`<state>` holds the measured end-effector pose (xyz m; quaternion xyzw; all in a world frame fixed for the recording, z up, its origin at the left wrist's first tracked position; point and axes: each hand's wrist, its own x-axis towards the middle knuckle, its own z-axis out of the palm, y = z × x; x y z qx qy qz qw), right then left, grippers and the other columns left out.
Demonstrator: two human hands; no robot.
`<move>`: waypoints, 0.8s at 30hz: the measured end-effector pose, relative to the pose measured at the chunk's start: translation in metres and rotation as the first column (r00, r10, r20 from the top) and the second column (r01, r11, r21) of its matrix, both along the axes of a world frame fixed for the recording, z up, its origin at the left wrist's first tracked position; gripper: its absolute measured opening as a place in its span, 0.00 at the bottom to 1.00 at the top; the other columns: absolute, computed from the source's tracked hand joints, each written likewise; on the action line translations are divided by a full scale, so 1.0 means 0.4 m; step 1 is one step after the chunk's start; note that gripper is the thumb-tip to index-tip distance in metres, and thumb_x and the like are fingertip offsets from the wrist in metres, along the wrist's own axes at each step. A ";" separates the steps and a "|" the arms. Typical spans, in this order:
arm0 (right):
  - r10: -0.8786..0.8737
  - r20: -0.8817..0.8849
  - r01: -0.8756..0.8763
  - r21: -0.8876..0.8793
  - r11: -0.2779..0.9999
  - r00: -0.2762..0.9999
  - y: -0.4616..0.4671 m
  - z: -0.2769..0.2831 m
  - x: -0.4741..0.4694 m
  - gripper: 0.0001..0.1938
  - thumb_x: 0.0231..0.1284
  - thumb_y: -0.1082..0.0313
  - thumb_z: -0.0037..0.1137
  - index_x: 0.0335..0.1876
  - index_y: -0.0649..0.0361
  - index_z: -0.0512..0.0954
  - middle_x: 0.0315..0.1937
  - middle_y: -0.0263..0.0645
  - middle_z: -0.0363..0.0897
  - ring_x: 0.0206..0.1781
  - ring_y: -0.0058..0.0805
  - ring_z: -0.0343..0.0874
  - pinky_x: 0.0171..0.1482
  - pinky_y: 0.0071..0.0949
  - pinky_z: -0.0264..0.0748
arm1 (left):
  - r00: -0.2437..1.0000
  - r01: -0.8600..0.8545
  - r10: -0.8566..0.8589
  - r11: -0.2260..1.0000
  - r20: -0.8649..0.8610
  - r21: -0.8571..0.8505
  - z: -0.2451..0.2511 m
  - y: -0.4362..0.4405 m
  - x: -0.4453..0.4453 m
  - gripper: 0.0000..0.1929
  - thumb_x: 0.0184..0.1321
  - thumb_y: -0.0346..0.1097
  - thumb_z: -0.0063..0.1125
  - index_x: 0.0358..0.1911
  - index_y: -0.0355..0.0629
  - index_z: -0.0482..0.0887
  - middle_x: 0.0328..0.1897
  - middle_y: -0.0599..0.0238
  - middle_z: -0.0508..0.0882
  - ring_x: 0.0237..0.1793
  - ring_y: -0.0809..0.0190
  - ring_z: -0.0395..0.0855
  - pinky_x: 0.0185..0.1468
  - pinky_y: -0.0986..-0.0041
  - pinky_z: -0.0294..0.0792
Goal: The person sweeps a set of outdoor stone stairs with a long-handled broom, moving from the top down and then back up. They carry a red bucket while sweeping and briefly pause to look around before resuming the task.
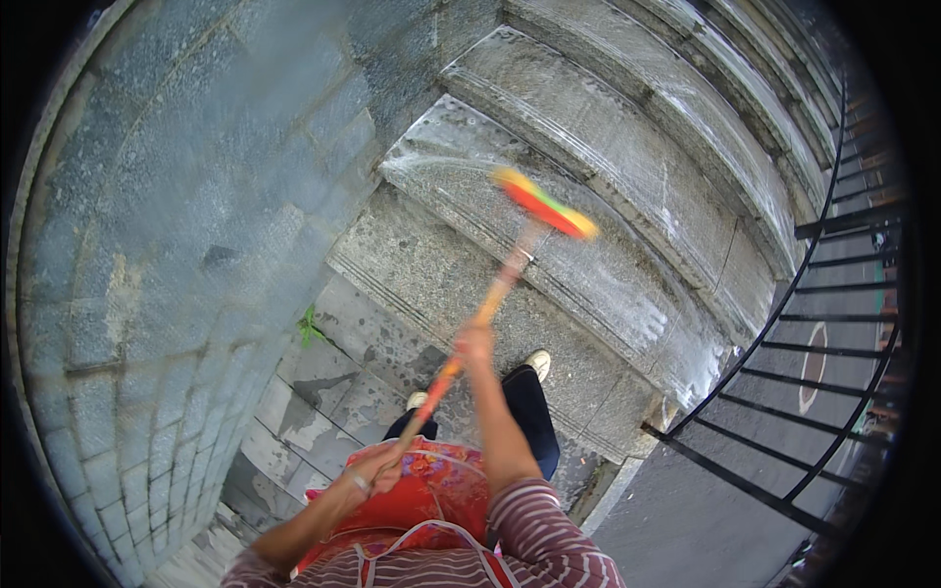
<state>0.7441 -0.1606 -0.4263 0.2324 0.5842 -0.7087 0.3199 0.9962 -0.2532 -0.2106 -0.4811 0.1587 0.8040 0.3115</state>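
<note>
A long-handled push broom or scrub brush (544,203), with a red, yellow and green head, is over a lower stone step (456,187); its head is blurred. My right hand (474,344) is closed round the middle of the red and orange handle. Near the handle's lower end, in front of my red flowered apron (419,500), my left hand (375,470) grips it too. Whitish, foam-like wet patches (706,375) lie on the steps. Whether the bristles touch the stone cannot be told.
A grey stone-block wall (184,257) rises on the left, with a small green plant (309,325) at its foot. More stone steps (662,169) climb to the upper right. A black metal railing (742,456) runs along the right, beside a paved road (691,514).
</note>
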 end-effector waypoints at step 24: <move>-0.050 -0.096 0.026 -0.235 0.972 0.994 -0.602 0.178 -0.383 0.10 0.53 0.66 0.41 0.19 0.57 0.62 0.09 0.30 0.58 0.10 0.21 0.58 0.12 0.21 0.60 | 0.989 -0.112 0.006 0.699 -0.151 -0.706 0.012 -0.475 -0.289 0.21 0.50 0.48 0.55 0.44 0.45 0.72 0.15 0.78 0.67 0.14 0.77 0.62 0.14 0.84 0.52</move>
